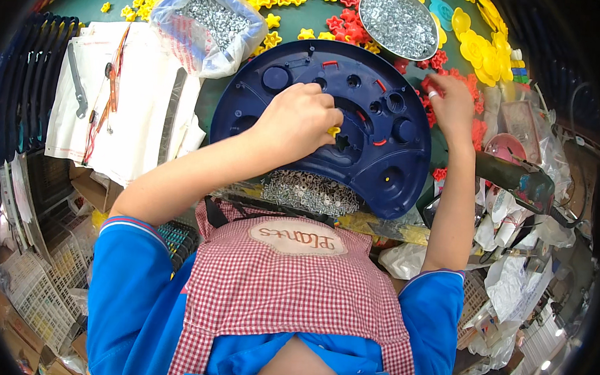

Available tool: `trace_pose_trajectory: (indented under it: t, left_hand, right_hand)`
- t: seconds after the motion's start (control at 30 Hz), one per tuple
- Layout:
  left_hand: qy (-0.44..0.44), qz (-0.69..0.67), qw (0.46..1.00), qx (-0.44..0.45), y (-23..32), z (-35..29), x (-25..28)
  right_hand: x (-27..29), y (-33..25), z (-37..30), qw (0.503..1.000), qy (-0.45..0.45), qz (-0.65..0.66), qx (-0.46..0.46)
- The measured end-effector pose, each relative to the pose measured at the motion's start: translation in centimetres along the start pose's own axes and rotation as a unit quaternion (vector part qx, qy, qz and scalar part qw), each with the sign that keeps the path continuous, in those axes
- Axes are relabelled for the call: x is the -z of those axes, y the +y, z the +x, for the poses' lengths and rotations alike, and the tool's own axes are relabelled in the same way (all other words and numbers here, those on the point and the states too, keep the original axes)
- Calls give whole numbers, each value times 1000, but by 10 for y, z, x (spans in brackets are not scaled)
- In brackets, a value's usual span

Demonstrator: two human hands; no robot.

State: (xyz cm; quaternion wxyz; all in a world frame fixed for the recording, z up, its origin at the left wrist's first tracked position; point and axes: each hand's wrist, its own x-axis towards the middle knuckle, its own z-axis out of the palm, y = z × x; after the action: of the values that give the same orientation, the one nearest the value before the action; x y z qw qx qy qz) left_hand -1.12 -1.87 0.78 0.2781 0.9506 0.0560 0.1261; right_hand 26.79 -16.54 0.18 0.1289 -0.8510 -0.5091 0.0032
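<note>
A dark blue curved plastic panel (403, 167) with round recesses and small red inserts lies in front of me. My left hand (298, 119) is closed over its middle, with a yellow star-shaped piece (333, 131) at the fingertips, beside a star-shaped hole (343, 143). Right of the panel, my right hand (452, 106) is bent among the red star-shaped pieces (469, 84). Its fingers are pinched together, and red plastic shows at the tips.
Beyond the panel stand a blue plastic-lined bin (259, 32) and a round metal bowl (432, 53), both of small metal parts. Yellow stars (273, 20) and yellow flower-shaped pieces (480, 49) lie behind. More metal parts (310, 193) sit at the near edge; white sheets (145, 105) lie left.
</note>
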Motion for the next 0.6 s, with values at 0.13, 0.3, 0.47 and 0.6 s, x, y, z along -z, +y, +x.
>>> trace_pose_trajectory:
  t: [0.13,0.3,0.47,0.6]
  left_hand:
    - [-15,28,999,36,5,-19,-8]
    - [-1,37,998,49,7,-19,-11]
    - [22,46,998,28,6,-29,-14]
    - [45,97,994,20,20,-43,-4]
  right_hand:
    - [25,-45,-28,988,67,130,42]
    - [1,-120,-84,969,-63,203,121]
    - [-12,-121,-88,980,-51,139,135]
    - [-13,-125,-83,986,-51,99,126]
